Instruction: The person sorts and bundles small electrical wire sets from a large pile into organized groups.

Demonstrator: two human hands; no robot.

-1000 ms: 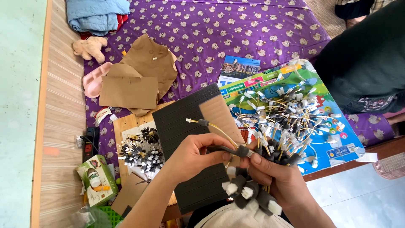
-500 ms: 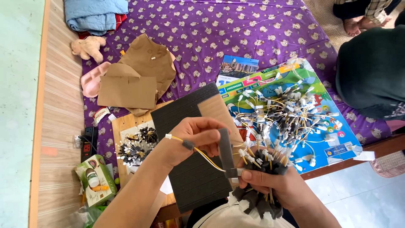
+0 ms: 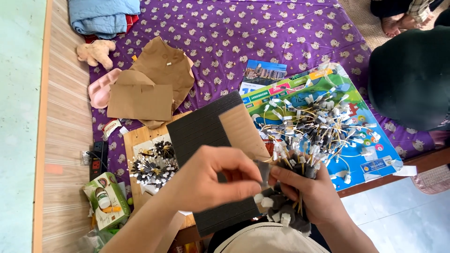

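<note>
The right hand (image 3: 304, 197) clamps a thick bundle of yellow wires with grey foam tabs and white plug ends (image 3: 286, 187). The left hand (image 3: 211, 180) pinches its fingertips together on one grey tab at the bundle's edge. Just beyond both sets of fingers lies a black ribbed foam sheet (image 3: 206, 126); farther right, a loose heap of the same wires (image 3: 323, 122).

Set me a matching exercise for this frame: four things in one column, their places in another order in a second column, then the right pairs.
Things:
1. stuffed toy
2. loose pile of wired parts
3. black foam sheet
4. bundle of wired parts

Places:
A. gripped in the right hand
B. on the colourful printed mat
C. far left edge of the purple cloth
D. on the board just beyond the left hand

Pairs: 1-C, 2-B, 3-D, 4-A
</note>
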